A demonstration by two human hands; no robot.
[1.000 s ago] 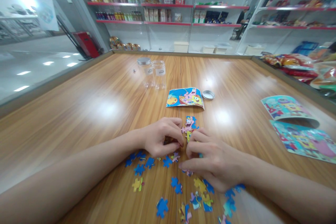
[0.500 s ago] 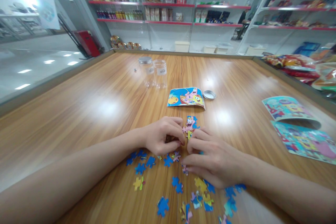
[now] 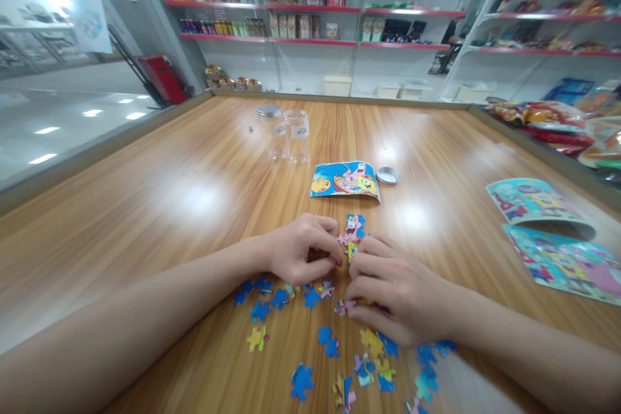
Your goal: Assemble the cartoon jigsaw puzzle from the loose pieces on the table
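Jigsaw pieces (image 3: 301,381), flat and knobbed, in blue, yellow and pink, lie loose across the lower centre of the frame on the glossy brown wood-grain table (image 3: 160,162). My left hand (image 3: 301,249) rests just left of centre, its fingers curled down towards the thumb; I cannot tell whether anything is pinched there. My right hand (image 3: 395,288) is close by on the right, palm down and fingers bent; its grip is hidden from me too, though its lower fingertips meet a small pink-and-purple piece (image 3: 341,307). Just above the gap between my hands lies a small cluster of pink, blue and yellow pieces (image 3: 353,226), its lower end partly covered by my right hand.

Farther up, near the middle of the frame, I see a glossy blue picture sheet (image 3: 344,180) with pink and yellow cartoon figures, and a round silver lid (image 3: 388,175) just beside its right edge. In the upper centre-left, a clear silver-capped jar (image 3: 272,136) stands next to a clear open-topped jar (image 3: 297,136). Two pale-blue cartoon sheets (image 3: 572,265) lie at the right.
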